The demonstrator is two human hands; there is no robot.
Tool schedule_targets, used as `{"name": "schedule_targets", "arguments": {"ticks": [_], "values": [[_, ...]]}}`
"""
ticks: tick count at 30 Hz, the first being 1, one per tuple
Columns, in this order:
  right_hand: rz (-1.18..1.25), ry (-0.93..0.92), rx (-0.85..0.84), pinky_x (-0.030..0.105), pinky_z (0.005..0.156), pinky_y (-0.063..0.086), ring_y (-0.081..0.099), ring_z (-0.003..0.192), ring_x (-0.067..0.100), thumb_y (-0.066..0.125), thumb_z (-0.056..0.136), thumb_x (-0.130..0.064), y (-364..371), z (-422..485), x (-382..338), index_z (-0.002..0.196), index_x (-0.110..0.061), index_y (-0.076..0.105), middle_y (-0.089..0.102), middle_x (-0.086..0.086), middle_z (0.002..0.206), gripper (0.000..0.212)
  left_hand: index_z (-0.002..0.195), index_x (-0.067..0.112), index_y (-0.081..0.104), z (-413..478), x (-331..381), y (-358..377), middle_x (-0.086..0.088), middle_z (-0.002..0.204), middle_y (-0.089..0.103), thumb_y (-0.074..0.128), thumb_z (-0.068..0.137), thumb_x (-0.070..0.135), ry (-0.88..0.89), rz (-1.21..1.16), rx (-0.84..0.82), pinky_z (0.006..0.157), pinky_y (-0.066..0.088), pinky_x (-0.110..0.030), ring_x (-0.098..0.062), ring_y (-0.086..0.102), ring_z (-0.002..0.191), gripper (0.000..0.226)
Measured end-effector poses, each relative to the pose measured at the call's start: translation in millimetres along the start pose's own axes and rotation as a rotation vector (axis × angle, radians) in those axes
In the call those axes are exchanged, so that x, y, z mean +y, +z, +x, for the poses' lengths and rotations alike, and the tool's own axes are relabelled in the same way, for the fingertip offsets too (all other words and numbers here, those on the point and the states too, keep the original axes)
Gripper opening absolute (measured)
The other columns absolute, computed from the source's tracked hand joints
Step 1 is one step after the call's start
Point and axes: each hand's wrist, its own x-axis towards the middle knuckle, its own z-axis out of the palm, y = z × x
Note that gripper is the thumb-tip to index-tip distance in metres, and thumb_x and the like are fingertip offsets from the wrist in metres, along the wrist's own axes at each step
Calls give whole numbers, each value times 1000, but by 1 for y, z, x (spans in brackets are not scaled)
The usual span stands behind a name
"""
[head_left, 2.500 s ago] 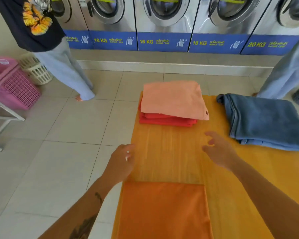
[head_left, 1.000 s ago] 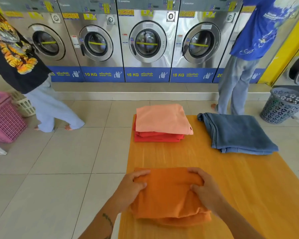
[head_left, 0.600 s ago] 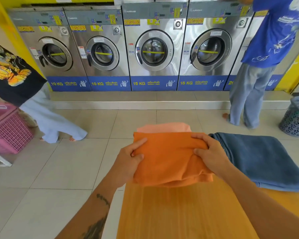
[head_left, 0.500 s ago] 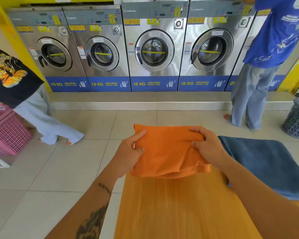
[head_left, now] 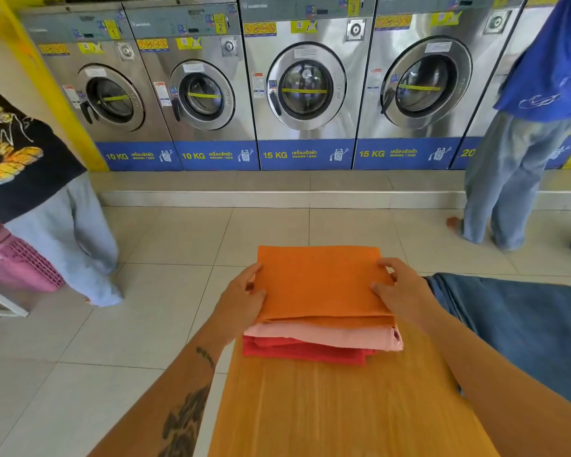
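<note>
Three folded cloths in one stack at the far left corner of the tabletop: orange cloth on top, pink cloth under it, red cloth at the bottom. Of the lower two, only the near edges in sight, the rest covered by the orange one. Far edge of the tabletop hidden behind the stack. Right side buried under a blue towel, itself cut off at the right of the view. Left hand clamped on the orange cloth's left edge, thumb on top, fingers tucked beneath and out of sight. Right hand gripping the right edge, thumb flat on the top face, fingers bent over the border, tips hard to make out. Both forearms stretched forward from the near edge, the left one off the tabletop's left side, above the floor tiles. Behind, two persons cropped at chest height, and a pink basket partly cut off at the far left.
</note>
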Motion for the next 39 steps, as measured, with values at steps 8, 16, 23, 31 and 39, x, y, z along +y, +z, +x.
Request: {"name": "schedule_targets", "arguments": {"ticks": [8,16,23,31,39], "values": [[63,-76,95,25,70,45,53,97,16,63,92,-21,8,-20,-10,132,-31,52,51,1,131,43,131,41,53,-7,-19,-6,3,118,57,48,98,9,120,80,148,68,59,-29,-11,61,87,46],[-58,-29,91,18,51,41,55,75,7,57,93,-25,8,-27,-14,137,-27,48,50,2,125,45,139,32,45,-13,-17,0,9,91,61,45,100,32,33,178,199,48,44,-15,-7,61,66,39],[92,50,123,25,43,44,58,57,16,57,95,-20,18,-41,0,122,-30,55,63,2,87,29,144,32,33,-19,-17,-2,2,98,62,68,89,26,-65,37,87,57,52,-21,-14,67,77,65],[87,39,160,28,40,44,60,57,20,55,94,-14,10,-40,1,112,-29,55,64,6,80,23,116,20,60,-14,-25,0,5,103,64,55,94,39,-115,19,182,75,53,-31,-14,63,89,30],[181,64,236,31,45,43,59,60,19,53,96,-20,19,-34,1,109,-31,51,62,5,80,17,120,30,56,19,-2,4,11,95,59,54,95,29,-29,27,267,58,38,-18,-5,54,81,24]]}}
